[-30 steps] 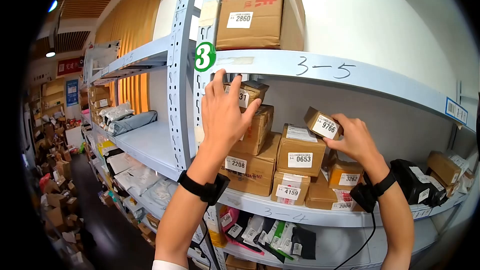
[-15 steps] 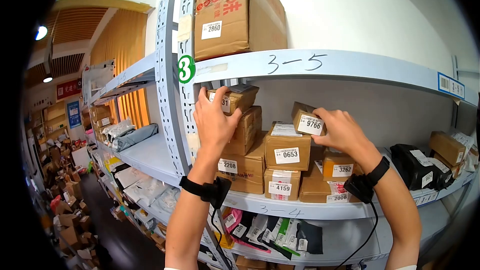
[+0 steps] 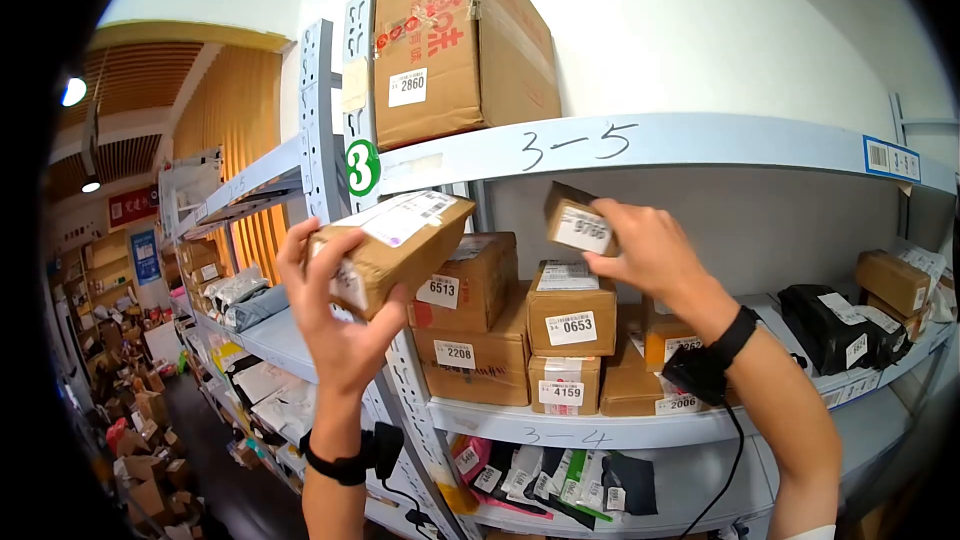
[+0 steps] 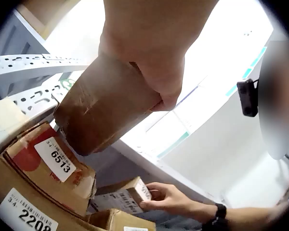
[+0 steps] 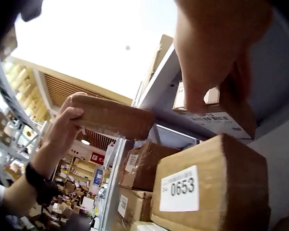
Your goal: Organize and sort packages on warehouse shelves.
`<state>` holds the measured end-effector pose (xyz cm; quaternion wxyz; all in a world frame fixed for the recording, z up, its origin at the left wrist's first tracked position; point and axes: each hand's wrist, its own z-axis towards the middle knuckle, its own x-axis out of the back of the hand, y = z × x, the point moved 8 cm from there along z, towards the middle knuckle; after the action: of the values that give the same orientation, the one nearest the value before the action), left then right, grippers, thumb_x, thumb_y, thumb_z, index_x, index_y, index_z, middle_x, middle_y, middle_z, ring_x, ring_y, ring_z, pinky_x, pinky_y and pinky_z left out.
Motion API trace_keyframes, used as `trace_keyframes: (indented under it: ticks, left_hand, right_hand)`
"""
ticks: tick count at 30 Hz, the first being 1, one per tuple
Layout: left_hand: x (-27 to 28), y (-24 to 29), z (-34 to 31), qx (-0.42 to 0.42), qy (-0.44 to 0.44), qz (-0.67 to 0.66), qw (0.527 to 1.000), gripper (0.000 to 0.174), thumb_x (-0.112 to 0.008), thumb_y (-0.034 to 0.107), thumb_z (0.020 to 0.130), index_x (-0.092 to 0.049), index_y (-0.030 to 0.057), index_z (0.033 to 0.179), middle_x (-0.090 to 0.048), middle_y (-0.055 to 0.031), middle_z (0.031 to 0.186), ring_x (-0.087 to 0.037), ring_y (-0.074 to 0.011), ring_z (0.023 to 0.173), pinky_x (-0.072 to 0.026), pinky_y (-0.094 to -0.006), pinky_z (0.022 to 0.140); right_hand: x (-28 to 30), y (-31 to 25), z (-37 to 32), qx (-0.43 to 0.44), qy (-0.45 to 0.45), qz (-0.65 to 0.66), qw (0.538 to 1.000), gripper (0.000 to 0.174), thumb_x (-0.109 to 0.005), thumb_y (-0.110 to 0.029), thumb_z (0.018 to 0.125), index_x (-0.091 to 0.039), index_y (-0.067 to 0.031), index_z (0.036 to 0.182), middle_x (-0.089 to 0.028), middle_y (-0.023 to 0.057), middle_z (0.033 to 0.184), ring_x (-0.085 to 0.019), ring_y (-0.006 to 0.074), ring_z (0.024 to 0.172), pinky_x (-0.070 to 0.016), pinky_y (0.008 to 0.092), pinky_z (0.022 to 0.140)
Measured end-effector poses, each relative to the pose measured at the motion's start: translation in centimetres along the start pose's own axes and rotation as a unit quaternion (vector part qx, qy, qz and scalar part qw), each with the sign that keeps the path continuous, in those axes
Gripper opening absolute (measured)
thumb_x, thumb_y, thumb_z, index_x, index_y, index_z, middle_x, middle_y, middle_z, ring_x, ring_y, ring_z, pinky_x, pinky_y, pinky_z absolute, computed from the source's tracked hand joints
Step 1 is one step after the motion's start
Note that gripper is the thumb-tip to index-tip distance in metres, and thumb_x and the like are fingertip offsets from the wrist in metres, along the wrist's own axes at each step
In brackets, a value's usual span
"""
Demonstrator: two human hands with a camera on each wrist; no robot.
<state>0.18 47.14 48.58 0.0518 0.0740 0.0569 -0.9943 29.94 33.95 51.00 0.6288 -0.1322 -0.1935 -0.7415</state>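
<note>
My left hand (image 3: pixel 345 325) grips the end of a cardboard box (image 3: pixel 415 252), thumb on one side and fingers on the other. The box is tilted, with a shipping label on top, and is up off the stack in front of the shelf post. In the right wrist view the same box (image 5: pixel 115 118) shows its plain underside. My right hand (image 3: pixel 655 255) pinches a small cardboard box (image 3: pixel 580 228) labelled 9766, raised above box 0653 (image 3: pixel 572 305). Left of that, box 6513 (image 3: pixel 470 285) rests on box 2208 (image 3: pixel 470 365).
Box 4159 (image 3: pixel 565 385) sits under box 0653, with box 2006 (image 3: pixel 625 380) beside it. Black parcels (image 3: pixel 825 325) lie further right. The upper shelf beam (image 3: pixel 680 145) runs just above my hands, bearing a large box (image 3: pixel 430 50). Bagged parcels (image 3: pixel 560 480) fill the shelf below.
My left hand has lifted its box off box 6513 and drawn it left and toward me. My right hand has raised box 9766 and moved it left, off the top of box 0653.
</note>
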Motion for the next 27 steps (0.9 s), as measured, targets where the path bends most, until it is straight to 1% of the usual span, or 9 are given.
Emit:
trace_keyframes:
  ticks: [6, 7, 9, 10, 11, 13, 14, 21, 27]
  left_hand:
    - [5.3, -2.0, -0.7, 0.032, 0.05, -0.041, 0.997, 0.066, -0.075, 0.012, 0.067, -0.058, 0.0087, 0.13, -0.041, -0.0151, 0.143, -0.044, -0.0311, 0.131, -0.0338, -0.0442, 0.113]
    - [6.2, -2.4, -0.8, 0.031, 0.066, -0.044, 0.996, 0.067, -0.074, 0.012, 0.067, -0.057, 0.0086, 0.131, -0.04, -0.0149, 0.144, -0.043, -0.0307, 0.132, -0.0334, -0.0439, 0.113]
    - [7.7, -3.0, -1.2, 0.028, 0.075, -0.029, 0.996, 0.067, -0.074, 0.011, 0.068, -0.056, 0.0087, 0.133, -0.04, -0.0146, 0.145, -0.042, -0.0303, 0.134, -0.0326, -0.0436, 0.114]
    - [8.4, -3.4, -1.3, 0.033, 0.078, -0.034, 0.996, 0.067, -0.074, 0.011, 0.068, -0.056, 0.0089, 0.132, -0.04, -0.0147, 0.145, -0.042, -0.0302, 0.134, -0.0323, -0.0435, 0.114]
    - [9.0, -3.7, -1.4, 0.039, 0.081, -0.039, 0.995, 0.067, -0.074, 0.012, 0.068, -0.056, 0.0091, 0.132, -0.039, -0.0148, 0.145, -0.041, -0.0302, 0.135, -0.0321, -0.0433, 0.114]
    - [10.0, -4.6, -1.6, 0.04, 0.085, -0.027, 0.995, 0.067, -0.074, 0.012, 0.068, -0.056, 0.0094, 0.132, -0.039, -0.0151, 0.146, -0.041, -0.0301, 0.135, -0.0317, -0.0427, 0.114]
    - [10.3, -4.9, -1.6, 0.04, 0.085, -0.029, 0.995, 0.067, -0.074, 0.012, 0.067, -0.056, 0.0094, 0.132, -0.039, -0.0151, 0.146, -0.041, -0.03, 0.135, -0.0317, -0.0426, 0.114]
    - [11.3, -6.3, -1.9, 0.024, 0.083, -0.03, 0.996, 0.068, -0.076, 0.014, 0.068, -0.056, 0.01, 0.133, -0.04, -0.0152, 0.146, -0.042, -0.0295, 0.135, -0.0321, -0.0428, 0.114]
    - [11.5, -6.2, -2.1, 0.002, 0.1, -0.023, 0.995, 0.067, -0.072, 0.021, 0.074, -0.053, 0.0081, 0.137, -0.043, -0.013, 0.149, -0.043, -0.0292, 0.138, -0.0329, -0.0447, 0.116]
  right_hand:
    - [-5.1, -7.5, 5.0, 0.063, -0.006, -0.056, 0.996, 0.038, -0.082, -0.027, 0.08, -0.06, -0.005, 0.102, -0.071, 0.0157, 0.091, -0.073, 0.0361, 0.083, -0.0605, 0.0451, 0.072]
    - [-5.9, -8.0, 5.8, 0.067, -0.004, -0.054, 0.996, 0.038, -0.082, -0.027, 0.08, -0.06, -0.005, 0.102, -0.071, 0.0157, 0.091, -0.073, 0.0361, 0.083, -0.0605, 0.0451, 0.072]
    - [-7.2, -10.0, 7.2, 0.11, -0.011, -0.031, 0.993, 0.048, -0.082, -0.03, 0.081, -0.061, -0.0043, 0.115, -0.07, 0.0151, 0.092, -0.07, 0.0389, 0.086, -0.0575, 0.0469, 0.072]
    - [-8.0, -10.2, 7.5, 0.099, -0.054, -0.013, 0.994, 0.051, -0.08, -0.034, 0.083, -0.061, -0.0048, 0.122, -0.07, 0.0168, 0.099, -0.069, 0.0382, 0.095, -0.0571, 0.0457, 0.079]
    - [-8.3, -10.7, 7.7, 0.105, -0.054, -0.01, 0.993, 0.051, -0.08, -0.034, 0.083, -0.061, -0.0048, 0.122, -0.07, 0.0168, 0.099, -0.069, 0.0382, 0.095, -0.0571, 0.0457, 0.079]
    - [-8.7, -11.1, 7.9, 0.079, -0.053, 0.11, 0.989, 0.059, -0.077, -0.041, 0.086, -0.06, -0.007, 0.131, -0.068, 0.0199, 0.111, -0.066, 0.04, 0.105, -0.0551, 0.0459, 0.088]
    - [-9.2, -10.5, 7.8, 0.04, -0.099, 0.127, 0.986, 0.062, -0.073, -0.045, 0.089, -0.058, -0.0085, 0.137, -0.064, 0.0222, 0.123, -0.063, 0.0418, 0.111, -0.0526, 0.0465, 0.095]
    - [-11.2, -9.7, 8.3, -0.027, -0.112, 0.15, 0.982, 0.057, -0.072, -0.041, 0.089, -0.06, -0.0078, 0.135, -0.063, 0.0242, 0.125, -0.063, 0.0423, 0.114, -0.0528, 0.0464, 0.096]
    - [-11.9, -11.2, 9.1, -0.031, -0.109, 0.142, 0.983, 0.059, -0.074, -0.041, 0.087, -0.061, -0.0056, 0.133, -0.062, 0.027, 0.124, -0.064, 0.0456, 0.111, -0.0543, 0.0495, 0.093]
